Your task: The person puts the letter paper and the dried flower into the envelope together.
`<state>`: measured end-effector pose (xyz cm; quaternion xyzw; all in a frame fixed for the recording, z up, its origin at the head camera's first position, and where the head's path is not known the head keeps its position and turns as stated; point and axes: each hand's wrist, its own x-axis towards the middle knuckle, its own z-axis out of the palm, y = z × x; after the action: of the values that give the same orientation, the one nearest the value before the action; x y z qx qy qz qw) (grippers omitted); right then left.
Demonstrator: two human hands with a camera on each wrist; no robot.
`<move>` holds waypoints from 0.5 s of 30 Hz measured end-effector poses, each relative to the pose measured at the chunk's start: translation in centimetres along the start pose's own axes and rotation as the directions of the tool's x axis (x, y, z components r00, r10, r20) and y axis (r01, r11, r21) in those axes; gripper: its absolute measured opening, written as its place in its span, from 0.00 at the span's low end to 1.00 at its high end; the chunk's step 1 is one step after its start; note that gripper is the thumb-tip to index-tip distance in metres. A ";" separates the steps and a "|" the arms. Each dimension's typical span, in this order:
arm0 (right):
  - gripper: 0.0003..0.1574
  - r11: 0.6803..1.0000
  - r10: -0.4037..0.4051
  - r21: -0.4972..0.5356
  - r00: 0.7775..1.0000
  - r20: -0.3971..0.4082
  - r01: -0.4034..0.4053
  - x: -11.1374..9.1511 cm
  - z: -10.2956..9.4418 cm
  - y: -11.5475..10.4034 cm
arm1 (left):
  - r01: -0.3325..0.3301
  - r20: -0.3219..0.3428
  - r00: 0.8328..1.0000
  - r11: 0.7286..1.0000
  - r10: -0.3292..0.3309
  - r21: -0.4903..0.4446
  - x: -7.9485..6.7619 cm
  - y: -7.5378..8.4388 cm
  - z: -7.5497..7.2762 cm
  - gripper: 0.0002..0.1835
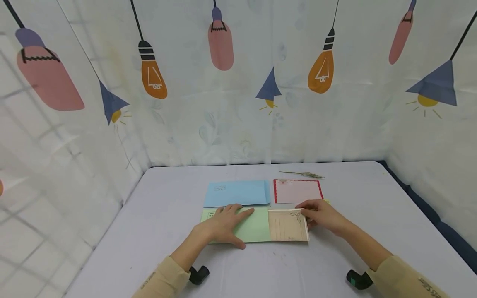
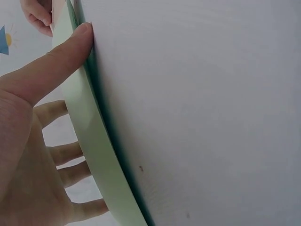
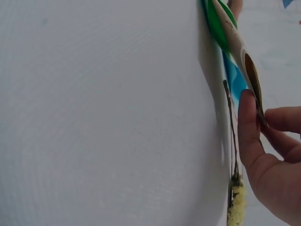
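A light green envelope lies at the front middle of the white table. My left hand rests on it with fingers spread, the thumb at its near edge, as the left wrist view also shows. From the envelope's right end sticks a tan lined sheet of letter paper with dark scroll decoration; its other end is hidden within the envelope. My right hand pinches the paper's right edge between thumb and fingers. In the right wrist view the paper bows and its layers gape beside the fingertips.
Behind the green envelope lies a light blue envelope. A pale card with a red border is to its right, with a dried sprig beyond. A yellow dried flower lies beside the right hand.
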<state>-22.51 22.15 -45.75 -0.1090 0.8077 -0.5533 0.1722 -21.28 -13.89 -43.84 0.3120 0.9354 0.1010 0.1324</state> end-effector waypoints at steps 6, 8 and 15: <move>0.23 0.998 -0.005 0.061 1.000 0.016 0.004 0.0 0.0 0.0 | 0.003 -0.003 1.000 1.000 -0.003 -0.010 0.0 0.0 0.0 0.56; 0.25 0.995 0.003 0.095 1.000 0.005 -0.004 0.1 0.1 0.3 | 0.004 0.001 1.000 1.000 -0.004 -0.017 0.0 0.1 0.1 0.56; 0.23 0.980 -0.001 0.201 1.000 0.000 0.001 0.5 0.7 0.4 | 0.008 0.003 1.000 1.000 -0.008 0.004 0.0 0.2 0.2 0.56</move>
<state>-22.74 21.54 -46.44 -0.0915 0.7476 -0.6322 0.1819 -21.14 -13.73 -43.98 0.3087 0.9366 0.0981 0.1336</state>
